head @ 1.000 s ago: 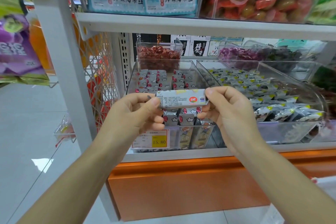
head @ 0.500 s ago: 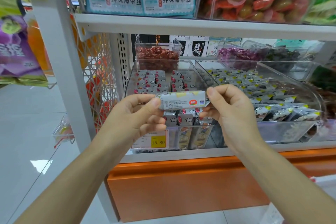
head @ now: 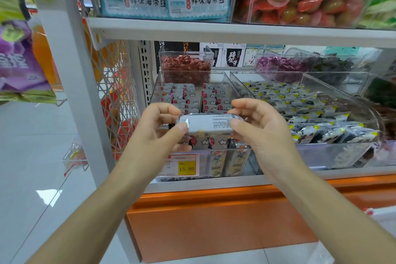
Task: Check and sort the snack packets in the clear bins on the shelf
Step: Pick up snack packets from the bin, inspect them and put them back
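white store shelving [head: 235,30] fills most of what i can see, with an orange base panel [head: 214,221] under the lower shelf and pale floor tiles [head: 32,167] off to the left. on that lower shelf two long clear bins sit side by side. the left bin [head: 203,156] holds rows of grey packets [head: 186,96] printed with red dots and little clouds. the right bin [head: 334,154] is full of black-and-white packets [head: 300,100] with yellow corners. behind the left bin stands a smaller clear tub of red sweets [head: 186,66]. both bare arms reach in from below. the left hand [head: 158,133] and the right hand [head: 263,130] each pinch one end of a single long grey snack packet [head: 210,123], thumbs on the near side and fingers curled behind. they hold it level in the air over the near end of the left bin, its small print facing up. a yellow price tag [head: 182,165] reading 15.80 sits on the front of the left bin, just below the left hand.
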A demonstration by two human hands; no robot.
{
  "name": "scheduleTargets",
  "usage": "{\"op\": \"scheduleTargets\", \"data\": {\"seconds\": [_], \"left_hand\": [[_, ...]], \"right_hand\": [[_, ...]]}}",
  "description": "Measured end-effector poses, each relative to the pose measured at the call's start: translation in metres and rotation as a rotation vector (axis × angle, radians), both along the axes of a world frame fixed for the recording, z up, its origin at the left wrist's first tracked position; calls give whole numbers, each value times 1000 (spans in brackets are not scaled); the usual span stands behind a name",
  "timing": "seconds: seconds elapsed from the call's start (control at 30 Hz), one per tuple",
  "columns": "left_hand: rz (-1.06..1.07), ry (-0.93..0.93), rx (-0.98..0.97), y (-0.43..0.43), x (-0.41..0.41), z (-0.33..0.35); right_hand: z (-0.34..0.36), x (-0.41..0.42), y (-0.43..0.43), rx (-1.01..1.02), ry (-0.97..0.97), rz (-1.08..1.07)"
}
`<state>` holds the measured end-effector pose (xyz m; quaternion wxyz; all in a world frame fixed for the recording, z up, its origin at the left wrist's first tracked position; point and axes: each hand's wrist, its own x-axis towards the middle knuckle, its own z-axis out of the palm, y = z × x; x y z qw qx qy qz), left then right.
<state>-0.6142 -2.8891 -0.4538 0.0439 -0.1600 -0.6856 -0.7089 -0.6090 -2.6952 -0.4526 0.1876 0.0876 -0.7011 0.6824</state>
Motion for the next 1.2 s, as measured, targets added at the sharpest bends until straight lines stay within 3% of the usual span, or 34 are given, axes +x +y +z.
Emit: {"op": "scheduleTargets", "data": {"seconds": [0.27, 0.73, 0.9, 1.03, 1.13, 1.2], "left_hand": [[-15, 71, -99, 5, 4, 1], [57, 351, -480, 10, 8, -2], [154, 263, -371, 8, 1, -3], [192, 175, -282, 7, -4, 4], [319, 270, -495, 10, -16, 9], [333, 327, -686, 16, -34, 15]], "right_hand": [[-1, 1, -1, 129, -30, -43], [0, 0, 0, 204, -1, -218], [2, 0, 2, 106, -32, 27], [7, -1, 3, 216, 8, 89], [14, -8, 6, 179, 53, -53], [21, -18, 12, 265, 67, -200]]}}
